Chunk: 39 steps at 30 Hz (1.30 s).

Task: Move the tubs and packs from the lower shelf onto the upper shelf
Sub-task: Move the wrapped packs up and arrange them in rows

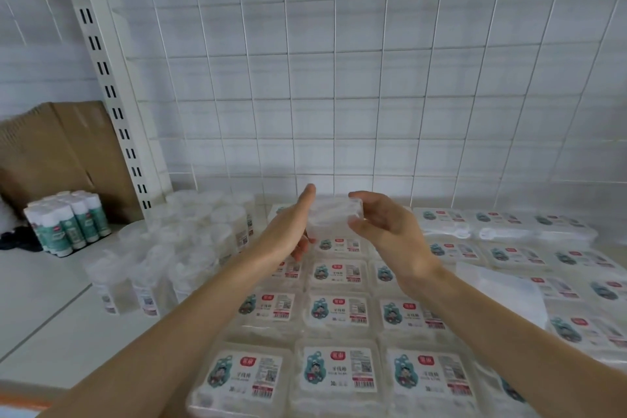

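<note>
A small clear tub [334, 215] is hanging between both hands, above the back rows of stock on a white shelf [51, 316]. The right hand [386, 231] is grasping its right end, with the thumb [359, 195] lying over the top edge and the fingers [359, 226] curling round from below. The left hand [288, 227] is lying along its left side, one digit reaching straight up past the tub's corner and the lower fingertips [302, 248] bending in under it. What the tub is holding is too blurred to tell.

Directly below the fingers, and running back toward the wrists, square tubs [337, 312] are sitting in tight rows. Each is carrying a white label with a red logo badge, a teal cartoon figure, the characters 牙线棒, a "30" and a red barcode strip; their contents are showing only as a pale white mass.

Left of the left fingers, round clear tubs [190, 248] are standing in a cluster, small labels low on their sides, unreadable. Further left, a wrapped bundle of white and green bottles [68, 224] is standing in front of a cardboard box [61, 159]. Right of the right fingers, flat packs [502, 227] with the same teal and red label are lying in stacks. Beyond the fingertips a wire grid [339, 95] is backing the shelf.
</note>
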Each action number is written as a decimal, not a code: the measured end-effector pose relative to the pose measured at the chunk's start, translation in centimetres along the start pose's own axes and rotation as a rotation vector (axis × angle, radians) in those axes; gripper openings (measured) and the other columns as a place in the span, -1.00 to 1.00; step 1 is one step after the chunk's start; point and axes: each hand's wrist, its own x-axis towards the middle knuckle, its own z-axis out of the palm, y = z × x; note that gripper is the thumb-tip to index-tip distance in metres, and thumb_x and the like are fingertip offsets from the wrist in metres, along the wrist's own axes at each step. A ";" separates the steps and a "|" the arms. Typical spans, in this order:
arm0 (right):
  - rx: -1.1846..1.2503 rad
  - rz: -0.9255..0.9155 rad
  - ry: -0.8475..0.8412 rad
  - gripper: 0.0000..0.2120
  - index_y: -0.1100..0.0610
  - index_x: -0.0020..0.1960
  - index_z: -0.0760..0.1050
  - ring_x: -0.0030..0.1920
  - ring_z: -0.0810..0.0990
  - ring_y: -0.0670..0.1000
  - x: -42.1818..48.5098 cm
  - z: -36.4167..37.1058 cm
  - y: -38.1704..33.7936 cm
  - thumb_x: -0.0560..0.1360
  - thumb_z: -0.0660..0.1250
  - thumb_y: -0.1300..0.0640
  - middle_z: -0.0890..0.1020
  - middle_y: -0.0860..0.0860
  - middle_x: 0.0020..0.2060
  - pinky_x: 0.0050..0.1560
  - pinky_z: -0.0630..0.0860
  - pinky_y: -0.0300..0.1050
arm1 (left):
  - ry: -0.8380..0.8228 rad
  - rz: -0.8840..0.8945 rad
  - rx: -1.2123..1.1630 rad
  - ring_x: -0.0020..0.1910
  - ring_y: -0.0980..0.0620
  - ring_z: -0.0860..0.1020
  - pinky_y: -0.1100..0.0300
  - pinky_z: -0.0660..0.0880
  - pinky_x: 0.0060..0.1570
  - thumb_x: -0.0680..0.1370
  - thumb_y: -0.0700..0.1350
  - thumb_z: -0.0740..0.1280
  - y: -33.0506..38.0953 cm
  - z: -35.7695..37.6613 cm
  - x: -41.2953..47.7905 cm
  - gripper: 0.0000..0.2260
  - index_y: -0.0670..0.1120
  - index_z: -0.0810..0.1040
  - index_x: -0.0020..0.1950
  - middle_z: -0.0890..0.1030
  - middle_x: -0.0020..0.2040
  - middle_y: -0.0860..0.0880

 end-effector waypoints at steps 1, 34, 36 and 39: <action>0.001 -0.009 0.001 -0.69 0.05 0.16 0.57 0.06 0.64 -0.06 0.0 -0.1 0.0 0.52 0.34 0.37 0.68 -0.03 0.02 0.08 0.54 -0.19 | -0.004 0.013 -0.033 -0.37 0.04 0.49 0.13 0.47 -0.21 0.61 0.34 -0.01 0.1 0.0 -0.1 -0.39 -0.14 0.56 0.08 0.59 -0.25 -0.08; -0.050 0.244 0.016 -0.55 0.09 0.30 0.38 -0.02 0.67 -0.01 -0.1 1.0 -0.4 0.46 0.45 0.16 0.65 0.06 0.03 0.09 0.61 -0.03 | 0.027 0.274 -0.255 -0.05 0.04 0.68 0.14 0.61 -0.05 0.57 -0.09 0.39 -0.3 -0.4 -0.3 -0.83 0.01 0.57 0.15 0.69 -0.02 0.01; -0.053 0.222 0.037 -0.63 0.08 0.27 0.41 -0.02 0.67 -0.05 -0.2 1.0 -0.6 0.51 0.40 0.08 0.66 0.02 0.01 0.05 0.60 -0.10 | 0.038 0.307 -0.245 -0.09 0.09 0.68 0.24 0.57 -0.13 0.57 -0.10 0.38 -0.2 -0.7 -0.3 -0.89 0.01 0.61 0.09 0.70 -0.08 0.05; -0.105 0.195 0.073 -0.71 0.10 0.22 0.44 -0.10 0.64 -0.12 -0.3 1.0 -0.7 0.54 0.35 0.03 0.66 -0.02 -0.04 -0.16 0.50 -0.27 | 0.053 0.355 -0.139 -0.07 0.16 0.66 0.32 0.54 -0.13 0.59 -0.08 0.35 -0.3 -0.7 -0.4 -0.90 0.07 0.61 0.07 0.69 -0.07 0.10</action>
